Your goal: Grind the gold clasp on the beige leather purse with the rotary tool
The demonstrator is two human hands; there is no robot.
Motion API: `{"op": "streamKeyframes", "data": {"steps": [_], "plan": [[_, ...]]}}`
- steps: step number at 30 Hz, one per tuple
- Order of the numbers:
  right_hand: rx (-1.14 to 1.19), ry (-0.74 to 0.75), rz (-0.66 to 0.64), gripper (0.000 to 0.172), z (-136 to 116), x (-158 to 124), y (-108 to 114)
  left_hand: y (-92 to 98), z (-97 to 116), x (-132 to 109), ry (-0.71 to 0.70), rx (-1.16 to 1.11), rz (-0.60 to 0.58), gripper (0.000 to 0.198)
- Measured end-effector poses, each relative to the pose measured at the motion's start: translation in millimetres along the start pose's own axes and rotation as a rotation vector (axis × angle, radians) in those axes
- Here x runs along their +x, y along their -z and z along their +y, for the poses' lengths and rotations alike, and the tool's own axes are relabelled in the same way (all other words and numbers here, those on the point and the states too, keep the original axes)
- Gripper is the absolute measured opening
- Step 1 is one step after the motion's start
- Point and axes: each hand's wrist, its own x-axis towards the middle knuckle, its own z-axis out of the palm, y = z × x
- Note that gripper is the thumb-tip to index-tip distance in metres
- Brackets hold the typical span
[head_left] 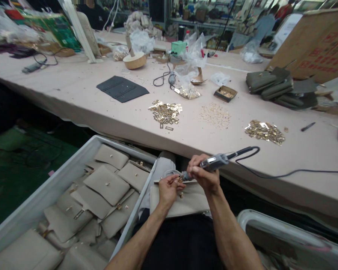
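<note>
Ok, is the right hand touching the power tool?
Touching: the head view shows the right hand wrapped around the power tool.

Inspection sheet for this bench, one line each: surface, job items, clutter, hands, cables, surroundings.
Surface: pale table, specks scattered on it
Job items: pouch on lap; driver above it; left metal heap, right metal heap and scattered small parts on table
Clutter: dark sheet, pen, cardboard box
Hands: right hand grips driver; left hand at its tip, pinched item too small to tell
Cables: driver cord crosses table, leaving view at right
Surroundings: left bin full of pouches; right bin partly in view
</note>
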Motion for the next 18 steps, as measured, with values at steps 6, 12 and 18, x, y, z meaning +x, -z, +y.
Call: {"op": "streamKeyframes", "data": {"steps": [6,12,18], "plan": [[0.137,0.088,0.447,0.022,-48.1,18.6,38.8,1.1,-1.5,-6.3,-0.080,0.076,-0.008,0.049],[0.185,0.192,0.827,0.032,-70.3,42.1,112.9,-6.1,4.1,-12.7,-0.378,0.618,0.054,0.014],[-0.039,0.267,1.123,0.032,-55.6,64.1,157.1,-16.1,17.2,-8.9,-0.488,0.787,0.130,0.014]]}}
